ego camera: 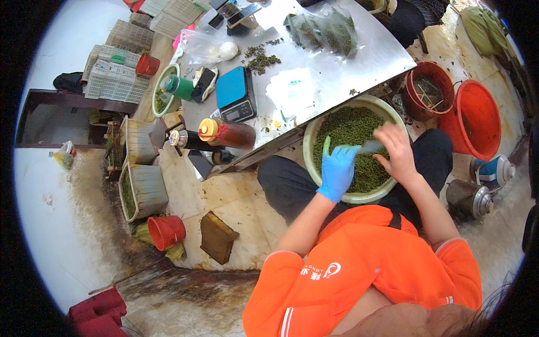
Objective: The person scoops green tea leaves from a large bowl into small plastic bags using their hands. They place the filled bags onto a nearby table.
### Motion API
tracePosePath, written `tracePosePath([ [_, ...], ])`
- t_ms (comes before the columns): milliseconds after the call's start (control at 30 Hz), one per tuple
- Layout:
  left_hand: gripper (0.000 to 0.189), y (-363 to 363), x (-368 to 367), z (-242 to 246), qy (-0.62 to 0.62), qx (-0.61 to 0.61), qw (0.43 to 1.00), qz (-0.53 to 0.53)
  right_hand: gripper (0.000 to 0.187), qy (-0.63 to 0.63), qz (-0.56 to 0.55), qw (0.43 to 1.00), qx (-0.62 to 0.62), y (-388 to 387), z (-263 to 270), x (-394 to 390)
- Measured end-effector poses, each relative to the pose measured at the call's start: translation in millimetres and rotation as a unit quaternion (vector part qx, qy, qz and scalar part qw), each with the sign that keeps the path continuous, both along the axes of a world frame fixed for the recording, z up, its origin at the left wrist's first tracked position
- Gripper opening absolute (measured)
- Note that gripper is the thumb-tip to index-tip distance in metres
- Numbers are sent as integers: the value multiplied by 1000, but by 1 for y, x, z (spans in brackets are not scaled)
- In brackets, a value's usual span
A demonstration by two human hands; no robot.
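Observation:
Before me, between my dark-trousered legs, a pale round basin (309, 156) holds a mass of small green grains (349, 120). Over it, my left hand (339, 170), in a blue glove, is closed around a slim green object (326, 145) that sticks up from the fist. A blurred, greyish, translucent piece (370, 146) spans from the gloved fingertips towards my bare right hand (393, 149). The right hand's fingers and thumb are apart, slightly blurred by motion; its palm is hidden, and contact with the piece is unclear.
On the metal table (379, 46) lie a blue-topped scale (231, 86), white papers (292, 86), a filled plastic bag (324, 31) and a lidded bottle (233, 134). Red buckets (482, 120) and metal flasks (467, 198) stand at right. Green-filled tubs (145, 191) and a red bucket (166, 233) are at left.

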State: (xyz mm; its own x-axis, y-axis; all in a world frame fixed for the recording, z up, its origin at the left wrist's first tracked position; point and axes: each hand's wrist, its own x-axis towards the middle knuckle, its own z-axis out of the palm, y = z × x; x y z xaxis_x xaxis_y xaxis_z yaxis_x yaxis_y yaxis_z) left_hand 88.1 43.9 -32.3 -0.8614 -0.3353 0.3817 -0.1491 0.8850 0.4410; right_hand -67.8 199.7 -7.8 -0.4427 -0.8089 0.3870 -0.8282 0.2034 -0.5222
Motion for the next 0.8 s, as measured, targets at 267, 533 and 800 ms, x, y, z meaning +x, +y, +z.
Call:
tracePosePath([
  [267,23,25,42,-13,-52,210,976,28,6,-401,-2,911,93,40,-34,34],
  [533,17,19,47,-20,-26,220,975,9,23,-177,64,964,185,53,-33,34],
  [800,27,9,47,-8,-193,502,836,-113,24,-97,111,989,5,29,5,44],
])
